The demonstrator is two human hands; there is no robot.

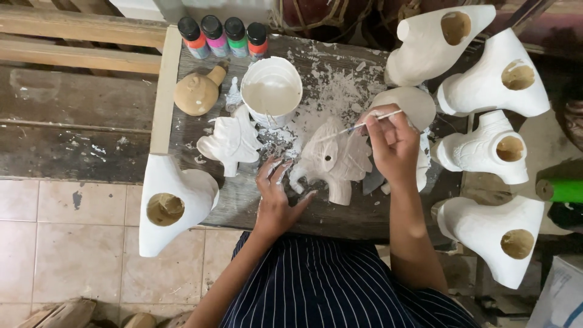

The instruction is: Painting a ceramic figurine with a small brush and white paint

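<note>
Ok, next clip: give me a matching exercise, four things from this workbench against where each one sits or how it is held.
Things:
1. thin brush
2. white elephant figure
3. paint bottles
4. white paint cup

Places:
A. row at the bench's far edge
B. steadied by the left hand
C. pinched in the right hand
D. standing behind the elephant, left of the brush

Pairs: 1-C, 2-B, 3-A, 4-D

White plaster elephant figurine (335, 159) lying on its side mid-bench, thin white brush (358, 126) angled w/ tip on it.
</note>
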